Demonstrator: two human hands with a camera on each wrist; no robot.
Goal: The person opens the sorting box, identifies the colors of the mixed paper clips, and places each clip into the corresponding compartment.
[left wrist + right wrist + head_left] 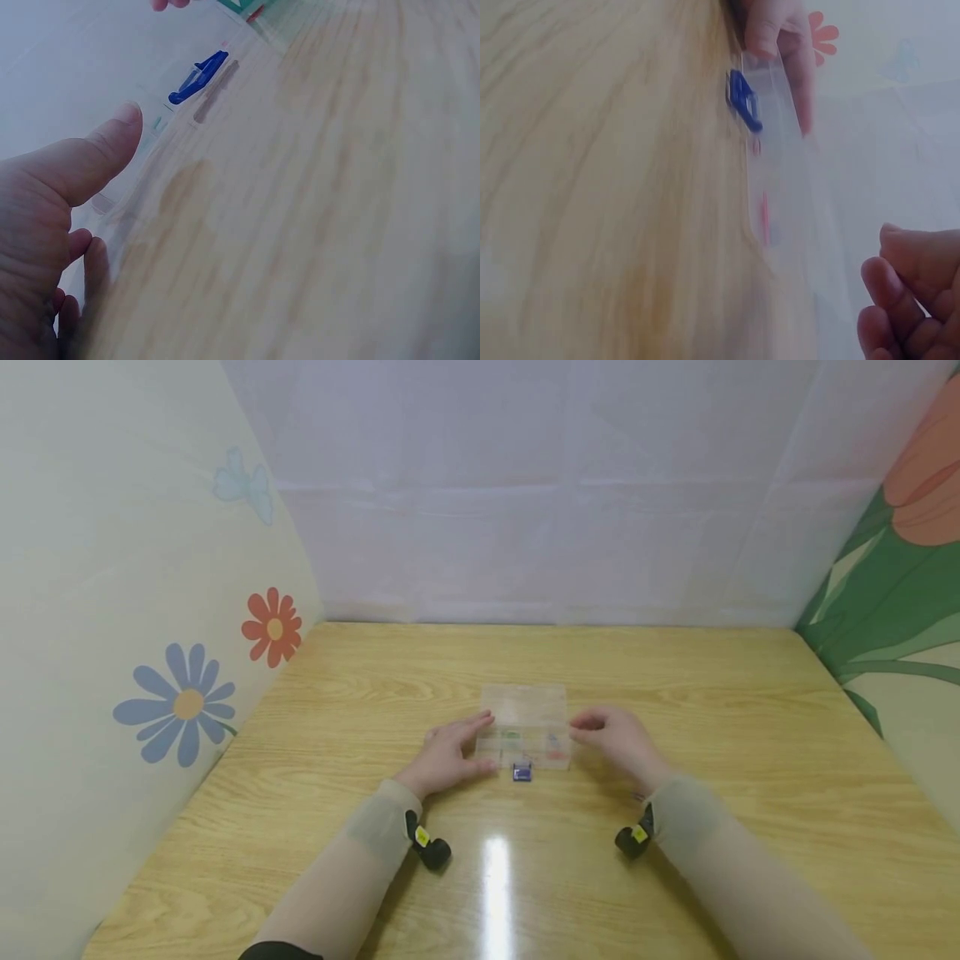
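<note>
A clear plastic compartment box [491,750] lies on the table with its transparent lid [523,704] raised at the back. A blue clasp [522,772] juts from its front edge. Small green pieces [511,735] show in a middle compartment, and red and blue pieces [553,747] in the right one. At the box's left side rests my left hand [448,754], thumb by the front corner and fingers stretched toward the lid. My right hand [617,742] hovers just beyond the right side, fingers loosely bent, thumb near the index fingertip [883,281], nothing visible between them.
The wood-grain table [360,710] reaches back to a pale hanging sheet [450,527]. Flower-printed panels stand at the left [90,568] and right [915,593]. Each wrist wears a small black camera, on the left [433,853] and right [632,842].
</note>
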